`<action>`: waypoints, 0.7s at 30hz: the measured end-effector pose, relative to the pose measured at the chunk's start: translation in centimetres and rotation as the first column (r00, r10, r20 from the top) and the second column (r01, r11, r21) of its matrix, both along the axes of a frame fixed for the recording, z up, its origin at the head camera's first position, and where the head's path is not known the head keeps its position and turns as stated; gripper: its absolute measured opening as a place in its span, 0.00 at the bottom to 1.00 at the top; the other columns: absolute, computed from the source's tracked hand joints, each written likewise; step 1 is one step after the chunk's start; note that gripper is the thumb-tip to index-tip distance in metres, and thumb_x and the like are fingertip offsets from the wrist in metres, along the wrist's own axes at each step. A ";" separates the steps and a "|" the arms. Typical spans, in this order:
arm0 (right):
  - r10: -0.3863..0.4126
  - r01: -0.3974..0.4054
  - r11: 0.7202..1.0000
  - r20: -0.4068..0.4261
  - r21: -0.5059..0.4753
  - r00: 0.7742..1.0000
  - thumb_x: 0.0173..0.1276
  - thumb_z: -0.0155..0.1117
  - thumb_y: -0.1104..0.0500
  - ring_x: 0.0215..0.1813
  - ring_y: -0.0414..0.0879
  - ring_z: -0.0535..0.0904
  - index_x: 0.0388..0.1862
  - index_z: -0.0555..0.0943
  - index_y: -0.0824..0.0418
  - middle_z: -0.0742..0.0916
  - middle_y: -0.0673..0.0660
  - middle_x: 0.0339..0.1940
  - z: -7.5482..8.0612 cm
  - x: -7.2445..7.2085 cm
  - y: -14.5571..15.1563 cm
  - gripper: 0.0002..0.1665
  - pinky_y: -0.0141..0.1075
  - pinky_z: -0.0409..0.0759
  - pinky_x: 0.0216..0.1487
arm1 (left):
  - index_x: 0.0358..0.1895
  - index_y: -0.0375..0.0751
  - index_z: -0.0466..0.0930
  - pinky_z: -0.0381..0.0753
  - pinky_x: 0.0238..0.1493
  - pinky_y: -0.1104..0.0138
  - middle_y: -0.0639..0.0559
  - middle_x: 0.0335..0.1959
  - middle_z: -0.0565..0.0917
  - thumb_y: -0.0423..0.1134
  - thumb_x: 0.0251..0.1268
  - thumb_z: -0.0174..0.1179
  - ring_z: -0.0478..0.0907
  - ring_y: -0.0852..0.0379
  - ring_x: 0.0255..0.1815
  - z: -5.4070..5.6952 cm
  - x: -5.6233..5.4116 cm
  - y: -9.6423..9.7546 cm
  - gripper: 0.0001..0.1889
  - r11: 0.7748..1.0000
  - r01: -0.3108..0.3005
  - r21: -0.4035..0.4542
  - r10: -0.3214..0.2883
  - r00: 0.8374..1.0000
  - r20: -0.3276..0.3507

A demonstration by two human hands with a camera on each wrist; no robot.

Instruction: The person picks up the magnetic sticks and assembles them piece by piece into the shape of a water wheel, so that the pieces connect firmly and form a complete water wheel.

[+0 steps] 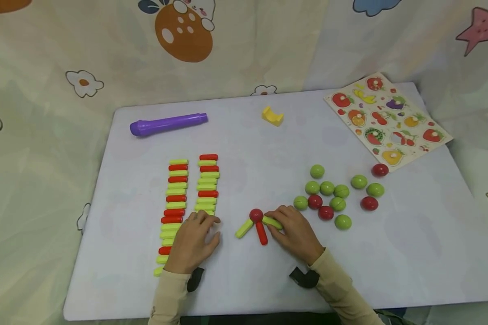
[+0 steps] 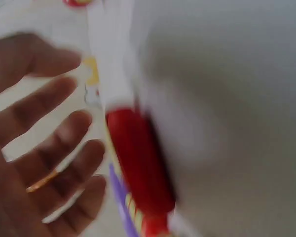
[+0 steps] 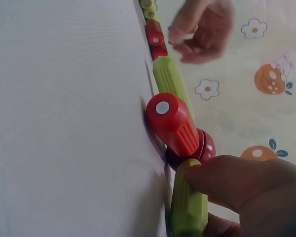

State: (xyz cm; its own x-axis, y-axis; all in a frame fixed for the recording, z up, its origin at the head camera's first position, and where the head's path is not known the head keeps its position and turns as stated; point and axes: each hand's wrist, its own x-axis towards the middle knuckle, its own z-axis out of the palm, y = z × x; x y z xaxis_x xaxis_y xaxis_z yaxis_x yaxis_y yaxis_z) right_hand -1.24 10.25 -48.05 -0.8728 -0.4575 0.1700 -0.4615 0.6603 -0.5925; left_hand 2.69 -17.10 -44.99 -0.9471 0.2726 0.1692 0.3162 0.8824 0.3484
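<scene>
My right hand (image 1: pixel 293 232) pinches a green ribbed stick (image 1: pixel 274 222) between thumb and finger. One end of that stick meets a red ball (image 1: pixel 256 215). A red stick (image 1: pixel 262 234) and another green stick (image 1: pixel 244 229) also touch the ball and fan out from it on the table. In the right wrist view, the red stick (image 3: pixel 172 121) has a pale disc on its end. Over the lower part of two columns of red and green sticks, the left column (image 1: pixel 177 185) and the right column (image 1: pixel 207 181), my left hand (image 1: pixel 193 243) has loosely bent fingers and holds nothing.
Several loose green and red balls (image 1: pixel 327 188) lie right of my right hand. Behind them a fruit picture sheet (image 1: pixel 380 118) overhangs the white table's (image 1: pixel 244 289) right edge. A purple wand-like rod (image 1: pixel 168 124) and a small yellow piece (image 1: pixel 273 116) lie toward the back.
</scene>
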 end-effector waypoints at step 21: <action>0.043 -0.022 0.990 -0.144 0.141 0.989 0.48 0.78 0.46 0.22 0.34 0.65 0.28 0.76 0.52 0.77 0.44 0.21 1.3 1.7 -0.2 0.19 0.23 0.66 0.21 | 0.48 0.42 0.81 0.79 0.32 0.70 0.53 0.33 0.76 0.34 0.49 0.71 0.72 0.60 0.31 0.0 0.3 0.7 0.19 0.998 0.044 0.035 -0.043 0.999 -0.030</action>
State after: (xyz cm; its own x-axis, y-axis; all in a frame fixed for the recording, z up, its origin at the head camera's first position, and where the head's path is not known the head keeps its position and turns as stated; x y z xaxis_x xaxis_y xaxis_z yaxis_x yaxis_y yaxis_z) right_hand 0.48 10.05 -46.80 -0.8276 -0.5131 0.2274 -0.5587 0.7149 -0.4205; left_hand 3.00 -16.40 -45.01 -0.9290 0.3070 0.2067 0.3646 0.8548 0.3693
